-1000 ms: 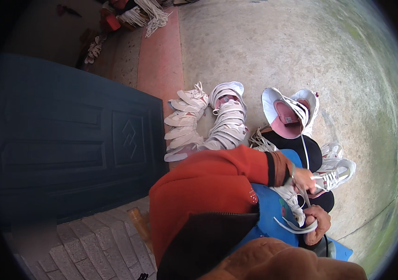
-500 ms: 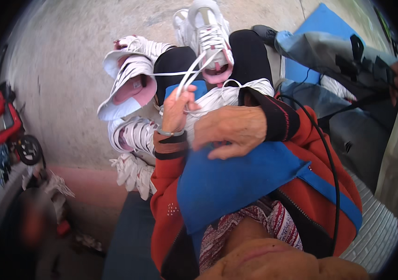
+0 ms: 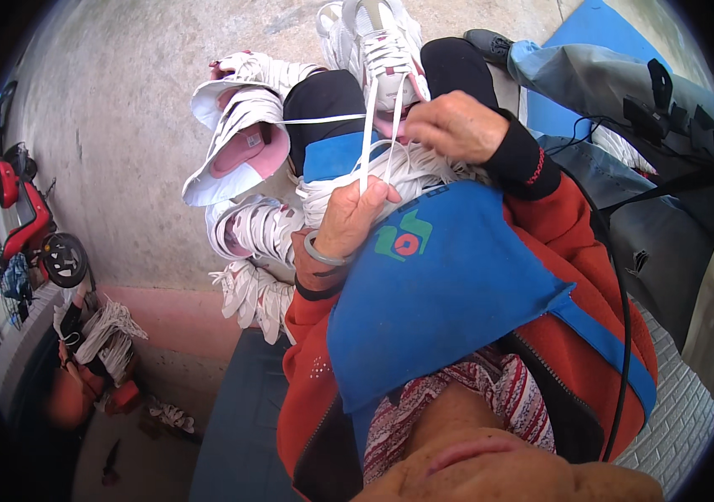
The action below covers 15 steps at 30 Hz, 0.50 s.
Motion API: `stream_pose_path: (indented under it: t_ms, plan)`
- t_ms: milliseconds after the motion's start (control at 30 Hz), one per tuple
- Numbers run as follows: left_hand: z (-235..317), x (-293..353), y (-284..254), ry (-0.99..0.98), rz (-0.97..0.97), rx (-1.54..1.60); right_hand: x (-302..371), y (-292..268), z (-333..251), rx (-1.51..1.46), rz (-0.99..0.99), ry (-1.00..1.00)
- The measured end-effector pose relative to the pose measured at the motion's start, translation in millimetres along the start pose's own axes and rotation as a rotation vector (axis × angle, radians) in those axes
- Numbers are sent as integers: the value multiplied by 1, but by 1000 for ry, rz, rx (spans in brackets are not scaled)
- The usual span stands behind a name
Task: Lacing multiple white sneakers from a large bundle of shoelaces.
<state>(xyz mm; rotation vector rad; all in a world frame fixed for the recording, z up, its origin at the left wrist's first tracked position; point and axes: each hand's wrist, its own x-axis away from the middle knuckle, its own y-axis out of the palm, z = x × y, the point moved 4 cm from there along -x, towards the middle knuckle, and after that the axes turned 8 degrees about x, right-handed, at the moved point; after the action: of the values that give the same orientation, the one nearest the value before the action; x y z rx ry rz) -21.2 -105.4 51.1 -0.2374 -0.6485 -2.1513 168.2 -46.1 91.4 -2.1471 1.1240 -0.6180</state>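
A white and pink sneaker [image 3: 388,84] stands between my knees, its opening toward me, with lace ends hanging from its top eyelets. My left hand [image 3: 355,216] is closed, pinching a white shoelace [image 3: 368,138] that runs taut down from the sneaker. At the right side of the opening is my right hand [image 3: 461,127], its fingers curled and slightly blurred; what they hold is hidden. A bundle of loose white laces [image 3: 424,171] lies across my lap, over the top of a blue apron [image 3: 432,276].
More laced sneaker uppers [image 3: 244,146] are stacked at my left knee, with white tongue-like pieces [image 3: 252,301] below them. A grey bag [image 3: 599,79] with black straps lies to the right, and a black cable [image 3: 616,293] runs beside my right arm. A red motorbike [image 3: 26,222] stands far left.
My right hand has moved up and right, from over the lap to the sneaker's opening. My left hand has dropped lower, drawing the lace down toward me.
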Motion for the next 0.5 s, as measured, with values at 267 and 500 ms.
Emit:
stream_pose_path:
  t_ms: [267, 500]
  plan:
    - [25, 19, -8, 327, 461, 52, -3, 12, 31, 19, 146, 202]
    - [8, 9, 3, 41, 114, -427, -4, 32, 25, -103, -73, 323]
